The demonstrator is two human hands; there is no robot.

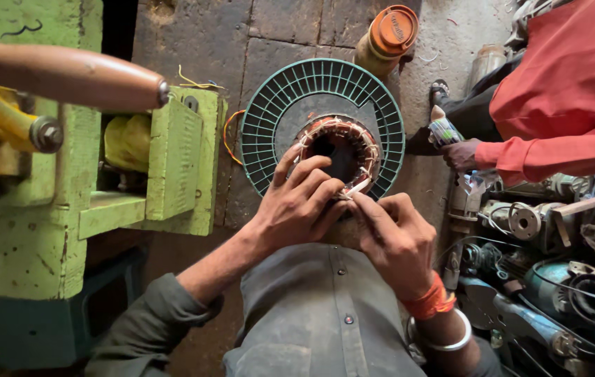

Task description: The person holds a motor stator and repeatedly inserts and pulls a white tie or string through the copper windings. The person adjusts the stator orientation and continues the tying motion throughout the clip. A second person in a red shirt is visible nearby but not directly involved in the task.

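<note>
A round motor stator [343,148] with copper windings and pale lacing sits in front of me, over a green slotted fan guard [280,105]. My left hand [301,202] rests on the stator's near rim, fingers curled over the windings. My right hand [395,234] pinches a thin pale strip [357,187] at the winding's near edge, right beside the left fingers. An orange thread band and a metal bangle circle my right wrist.
A green metal machine [67,174] with a wooden handle [60,73] fills the left. An orange-capped bottle [387,38] stands behind the guard. At right, a person in a red shirt [570,91] holds a small object; power tools and motor parts [556,279] are piled below.
</note>
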